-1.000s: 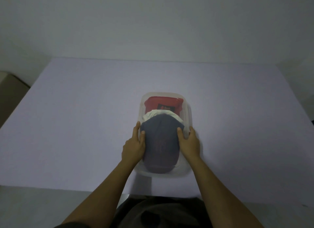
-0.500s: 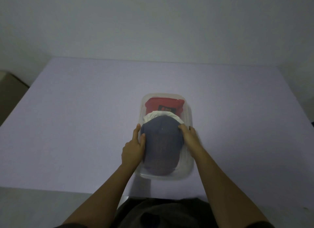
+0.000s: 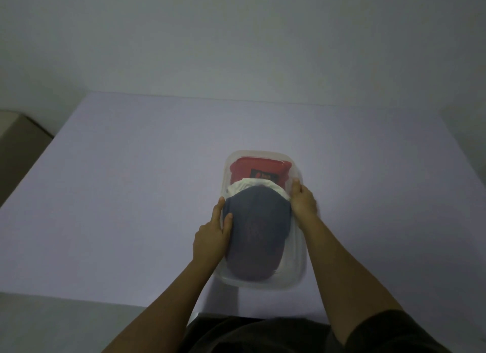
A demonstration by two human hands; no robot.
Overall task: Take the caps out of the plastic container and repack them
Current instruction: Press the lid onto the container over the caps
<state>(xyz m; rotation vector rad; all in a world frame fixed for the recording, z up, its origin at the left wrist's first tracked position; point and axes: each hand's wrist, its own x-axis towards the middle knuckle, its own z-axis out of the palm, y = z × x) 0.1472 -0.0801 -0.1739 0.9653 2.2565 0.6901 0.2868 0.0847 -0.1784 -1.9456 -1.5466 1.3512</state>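
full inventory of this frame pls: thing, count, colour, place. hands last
clear plastic container: 1, transparent, near-centre of the table, long side running away from the person
dark blue-grey fabric cap: 1, on top of the stack, near end of the container
white fabric cap: 1, only its edge shows, under the blue-grey cap
red cap with a dark patch: 1, far end of the container, partly under the white cap
pale lavender table: 1, fills the middle of the view
brown box-like object: 1, left edge, beside the table
left hand: 1, on the blue-grey cap's left side
right hand: 1, at the container's right rim by the caps
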